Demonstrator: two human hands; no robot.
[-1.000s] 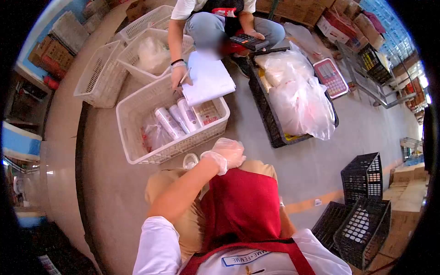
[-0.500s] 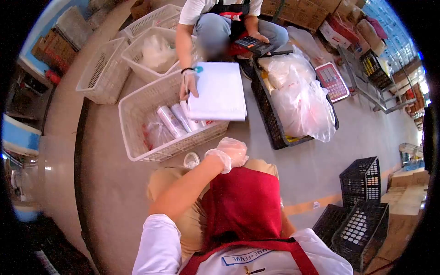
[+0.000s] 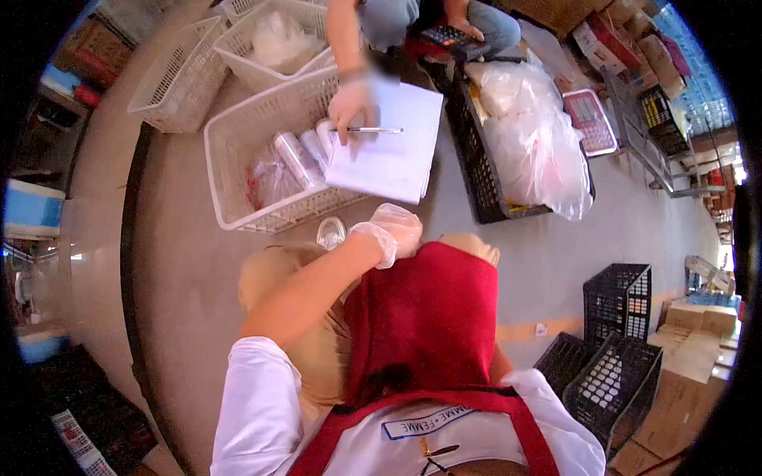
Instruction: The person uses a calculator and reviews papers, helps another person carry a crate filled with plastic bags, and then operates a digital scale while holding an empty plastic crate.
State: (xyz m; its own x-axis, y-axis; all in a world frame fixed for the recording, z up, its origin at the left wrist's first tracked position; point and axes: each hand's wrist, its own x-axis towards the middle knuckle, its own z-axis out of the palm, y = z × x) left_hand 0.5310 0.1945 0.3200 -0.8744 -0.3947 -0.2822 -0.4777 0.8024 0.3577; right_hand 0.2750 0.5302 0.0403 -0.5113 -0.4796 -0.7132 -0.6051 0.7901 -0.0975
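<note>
My left hand [image 3: 398,230], in a clear plastic glove, rests by my knee at the top edge of the red apron [image 3: 429,317]. Its fingers are curled in, and whatever may be inside them is hidden. Behind the apron my right hand is out of sight; only a bit of that forearm [image 3: 500,363] shows. Just beyond my left hand is a stack of white paper sheets [image 3: 397,163]. Over it the other person's hand [image 3: 349,103] has a pen [image 3: 381,130], while that person's other hand is at a black calculator [image 3: 452,38].
A white crate [image 3: 218,178] with wrapped rolls [image 3: 298,159] stands ahead on the left. To the right, a black crate [image 3: 468,159] bears filled plastic bags [image 3: 532,143], beside a red-and-white scale [image 3: 590,119]. Black crates [image 3: 615,381] sit at lower right, near cardboard boxes [image 3: 690,349].
The whole view has shifted, with the crates now higher in the picture. The other person's hand has moved from the paper's left edge onto its face, pen showing. My left hand stays by the knee.
</note>
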